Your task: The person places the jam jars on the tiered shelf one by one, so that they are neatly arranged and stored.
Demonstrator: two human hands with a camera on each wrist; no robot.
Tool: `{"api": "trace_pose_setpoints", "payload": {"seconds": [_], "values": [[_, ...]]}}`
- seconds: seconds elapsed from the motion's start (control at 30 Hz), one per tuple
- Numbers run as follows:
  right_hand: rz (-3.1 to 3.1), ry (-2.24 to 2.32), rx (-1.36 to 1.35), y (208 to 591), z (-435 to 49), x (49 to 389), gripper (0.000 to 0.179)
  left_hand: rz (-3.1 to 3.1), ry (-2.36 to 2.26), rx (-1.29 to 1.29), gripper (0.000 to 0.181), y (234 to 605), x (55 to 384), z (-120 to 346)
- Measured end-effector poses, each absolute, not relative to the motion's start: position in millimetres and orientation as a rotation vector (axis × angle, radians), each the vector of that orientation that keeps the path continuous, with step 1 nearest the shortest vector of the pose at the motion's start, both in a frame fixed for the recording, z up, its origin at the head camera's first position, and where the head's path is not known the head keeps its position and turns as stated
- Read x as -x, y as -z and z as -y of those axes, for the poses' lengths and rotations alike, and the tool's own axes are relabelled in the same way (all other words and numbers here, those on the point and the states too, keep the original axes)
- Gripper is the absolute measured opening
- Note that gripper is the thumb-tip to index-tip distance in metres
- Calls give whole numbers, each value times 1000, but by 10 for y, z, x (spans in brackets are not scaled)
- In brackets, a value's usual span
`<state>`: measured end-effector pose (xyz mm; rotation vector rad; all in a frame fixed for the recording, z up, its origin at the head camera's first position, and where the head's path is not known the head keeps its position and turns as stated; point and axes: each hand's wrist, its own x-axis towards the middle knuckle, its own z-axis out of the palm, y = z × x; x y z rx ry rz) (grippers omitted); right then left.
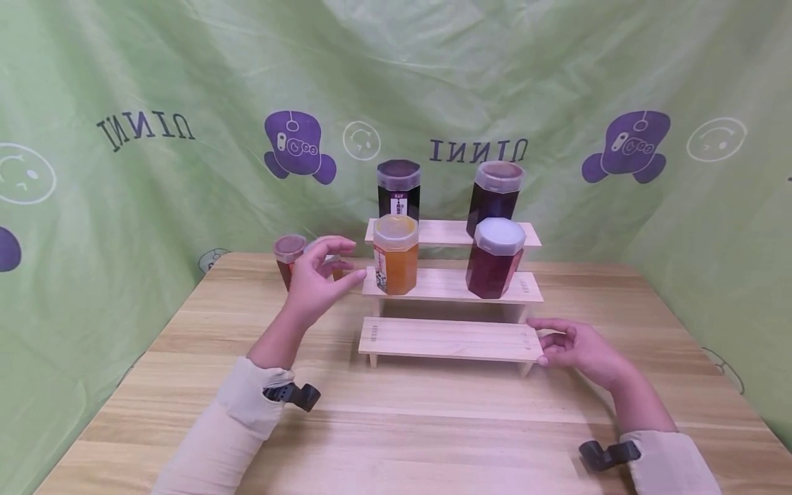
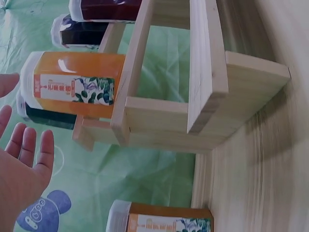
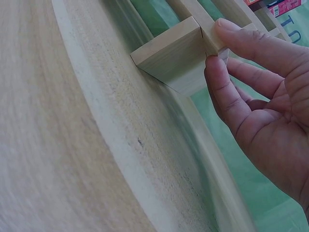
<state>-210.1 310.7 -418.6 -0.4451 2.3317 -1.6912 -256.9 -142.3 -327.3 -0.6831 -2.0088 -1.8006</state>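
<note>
My left hand [image 1: 315,282] holds nothing, its thumb and fingers spread just left of an orange jar [image 1: 399,265] with a translucent lid. That jar stands at the left end of the middle step of a three-tier wooden shelf [image 1: 452,337]. In the left wrist view the jar's label [image 2: 75,89] faces the hand, with a gap between them. With thumb and fingertips, my right hand [image 1: 575,350] pinches the right end of the lowest step, which the right wrist view shows up close. A dark red jar [image 1: 493,268] stands at the middle step's right end.
Two dark jars, one left [image 1: 399,185] and one right [image 1: 495,196], stand on the top step. Behind my left hand, a small red-brown jar [image 1: 287,258] and a partly hidden orange jar [image 2: 164,222] stand on the wooden table [image 1: 433,440]. A green printed curtain [image 1: 396,69] surrounds it.
</note>
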Motion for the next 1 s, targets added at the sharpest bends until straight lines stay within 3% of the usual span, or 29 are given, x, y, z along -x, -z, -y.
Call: {"api": "trace_pose_setpoints", "payload": {"seconds": [0.53,1.0], "values": [[-2335,1682,449,4181,-3126,2097,72,1819,1848,771,45,3320,2541,1739],[-2348,1668,430,4189,-3109,2098,73,1824,1884,618,47,3401,2518,2007]]}}
